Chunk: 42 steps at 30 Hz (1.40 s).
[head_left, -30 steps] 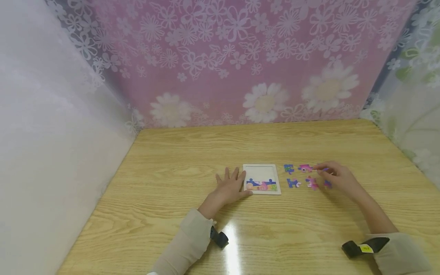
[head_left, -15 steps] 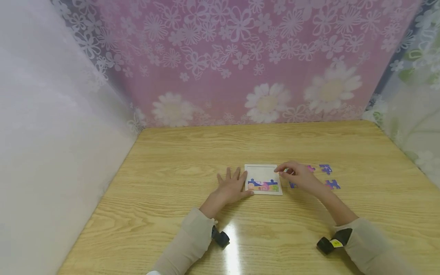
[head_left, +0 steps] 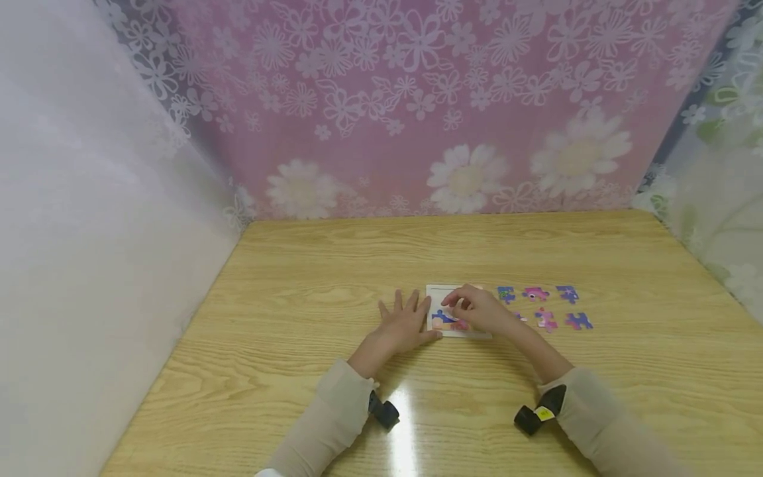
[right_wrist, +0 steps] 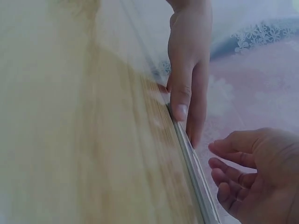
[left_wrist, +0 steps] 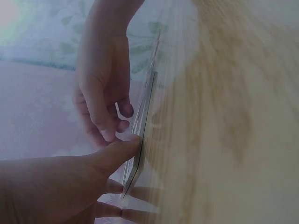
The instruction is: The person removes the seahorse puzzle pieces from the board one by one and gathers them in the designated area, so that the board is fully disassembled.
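In the head view, my left hand (head_left: 401,331) lies with fingers spread at the left side of a white puzzle tray (head_left: 428,306). Its thumb (left_wrist: 127,147) rests on the tray's edge in the left wrist view. My right hand (head_left: 481,311) hovers over the tray, covering its right part, with loosely bent fingers and nothing visible between them. Jigsaw pieces (head_left: 440,320) sit along the tray's near side, partly hidden by that hand. Several loose pieces lie in two rows to the right, among them a pink piece with an eye (head_left: 536,293) and a blue-and-pink one (head_left: 578,321).
A wood-grain table (head_left: 310,265) bears everything. Behind it hangs a pink flowered curtain (head_left: 369,165), with a pale wall covering (head_left: 119,252) at the left. A black wrist camera (head_left: 384,414) is strapped to each sleeve.
My right hand has moved left from the far loose pieces to above the tray, uncovering those pieces. My left hand stays at the tray's left side.
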Available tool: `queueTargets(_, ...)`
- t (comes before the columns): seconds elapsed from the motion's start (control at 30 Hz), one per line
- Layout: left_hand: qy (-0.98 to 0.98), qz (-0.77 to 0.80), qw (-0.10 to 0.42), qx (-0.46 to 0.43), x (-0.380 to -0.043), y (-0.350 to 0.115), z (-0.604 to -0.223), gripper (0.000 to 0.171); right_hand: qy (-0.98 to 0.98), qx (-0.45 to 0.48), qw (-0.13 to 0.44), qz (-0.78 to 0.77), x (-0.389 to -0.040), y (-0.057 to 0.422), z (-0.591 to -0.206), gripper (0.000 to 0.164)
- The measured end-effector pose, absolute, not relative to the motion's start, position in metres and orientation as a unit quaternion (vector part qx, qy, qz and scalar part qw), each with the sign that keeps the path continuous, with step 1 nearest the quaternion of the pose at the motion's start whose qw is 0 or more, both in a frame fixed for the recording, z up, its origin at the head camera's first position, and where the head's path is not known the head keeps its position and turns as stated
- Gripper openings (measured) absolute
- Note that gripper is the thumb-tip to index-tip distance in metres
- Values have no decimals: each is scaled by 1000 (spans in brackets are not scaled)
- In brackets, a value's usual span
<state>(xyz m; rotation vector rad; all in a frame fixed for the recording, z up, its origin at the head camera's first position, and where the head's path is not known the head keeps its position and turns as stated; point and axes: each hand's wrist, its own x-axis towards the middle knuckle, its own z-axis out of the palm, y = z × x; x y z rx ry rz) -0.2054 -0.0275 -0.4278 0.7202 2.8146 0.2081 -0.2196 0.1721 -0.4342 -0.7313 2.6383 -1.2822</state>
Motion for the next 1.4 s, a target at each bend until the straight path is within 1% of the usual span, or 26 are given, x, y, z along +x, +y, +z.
queueTargets(0.1, 960, 68, 112, 249, -206, -28, -429, 76, 871, -240, 55, -426, -220, 169, -441, 14)
queueTargets(0.23, 958, 68, 116, 253, -206, -28, -429, 76, 881, -247, 33, -403, -217, 166, -449, 19)
queueTargets(0.43, 960, 61, 114, 250, -206, -28, -428, 75, 892, -253, 14, -375, -216, 163, -452, 36)
queueTargets(0.5, 960, 65, 112, 249, -206, -27, -428, 76, 897, -246, 14, -366, -216, 162, -452, 39)
queueTargets(0.67, 960, 66, 114, 247, -208, -27, -430, 76, 902, -234, 24, -361, -215, 161, -452, 33)
queueTargets(0.87, 960, 64, 116, 246, -208, -27, -433, 76, 896, -248, 17, -368, -214, 161, -452, 28)
queueTargets(1.4, 961, 64, 115, 243, -206, -27, -429, 75, 896, -247, 1, -370, -213, 158, -450, 25)
